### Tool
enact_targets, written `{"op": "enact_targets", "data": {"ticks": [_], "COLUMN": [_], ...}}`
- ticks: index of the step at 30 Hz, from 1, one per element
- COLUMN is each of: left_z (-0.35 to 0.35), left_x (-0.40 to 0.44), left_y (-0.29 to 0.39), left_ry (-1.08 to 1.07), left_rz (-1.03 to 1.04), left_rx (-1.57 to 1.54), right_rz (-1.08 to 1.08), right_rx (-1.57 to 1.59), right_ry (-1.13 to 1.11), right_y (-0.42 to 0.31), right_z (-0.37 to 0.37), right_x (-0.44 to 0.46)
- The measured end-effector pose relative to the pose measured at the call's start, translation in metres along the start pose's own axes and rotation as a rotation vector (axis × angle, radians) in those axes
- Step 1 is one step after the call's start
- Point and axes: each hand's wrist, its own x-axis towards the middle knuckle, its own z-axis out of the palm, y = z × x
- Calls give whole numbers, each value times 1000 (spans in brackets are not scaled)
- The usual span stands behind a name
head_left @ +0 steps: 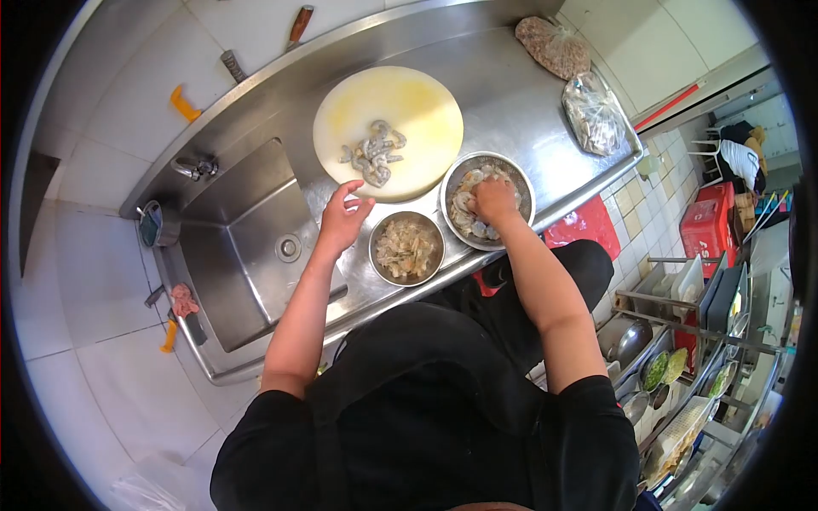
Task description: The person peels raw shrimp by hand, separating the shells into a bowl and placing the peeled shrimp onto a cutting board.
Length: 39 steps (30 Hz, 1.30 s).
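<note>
My right hand [496, 203] reaches into a steel bowl [446, 203] of shrimp [464, 203], its fingers down among them and mostly hidden. My left hand [343, 219] hovers empty by the lower left edge of the round cutting board [434, 128], thumb and fingers apart. Several grey peeled shrimp [373, 157] lie in a pile on the board. Just right of my left hand, a second steel bowl [443, 255] contains what look like shrimp shells [407, 249].
A sink [247, 272] with a faucet [196, 168] lies at the left. Two filled plastic bags [554, 48] [594, 115] rest at the counter's right end. Knives [300, 25] are along the back wall. Shelves with food containers [682, 434] stand at the lower right.
</note>
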Motion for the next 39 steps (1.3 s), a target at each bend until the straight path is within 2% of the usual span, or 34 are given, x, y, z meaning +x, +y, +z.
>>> {"op": "enact_targets", "data": {"ticks": [2,6,9,10,11,12,14,15,18,20,21,22,26,28,30,32,33,35,38,39], "left_z": [5,26,54,61,67,73,78,75,66,60,56,52,37,36,36,37,37,37,31,27], "left_x": [-2,-6,9,13,17,24,32,27,14,3,-2,-5,-21,-28,-35,-41,-42,-42,-41,-39], "left_y": [-4,21,22,33,44,51,61,72,77,79,74,68,57,53,51,51,48,37,24,20], "left_ry": [-18,-110,-135,-164,-152,-144,-250,-335,-438,-370,-345,-319,-271,-210,-151,-6,-6,99,133,133], "left_rz": [36,47,148,177,164,163,-20,-88,-121,-125,-96,-66,-39,-10,23,135,135,461,477,478], "left_rx": [1,-45,-114,-121,-157,-164,-323,-454,-450,-416,-383,-352,-294,-219,-145,104,105,370,436,438], "right_rz": [52,78,19,-31,-82,-90,-218,-224,-339,-396,-310,-310,-440,-355,-317,-278,-260,-244,-265,-350], "right_rx": [102,186,252,312,374,368,566,566,692,814,806,817,936,1033,998,959,1008,1058,956,826], "right_ry": [-103,-89,29,131,231,229,316,316,402,425,269,267,219,90,39,-8,-21,-38,-123,-138], "right_y": [3,5,8,8,7,4,-10,-17,-38,-54,-62,-67,-85,-92,-98,-103,-107,-109,-113,-113], "right_z": [-6,-53,-72,-78,-83,-92,-107,-107,-102,-92,-102,-100,-102,-97,-93,-82,-75,-62,-61,-57], "right_x": [5,-6,-15,-18,-22,-28,-39,-42,-52,-56,-62,-61,-57,-55,-51,-47,-46,-44,-46,-48]}}
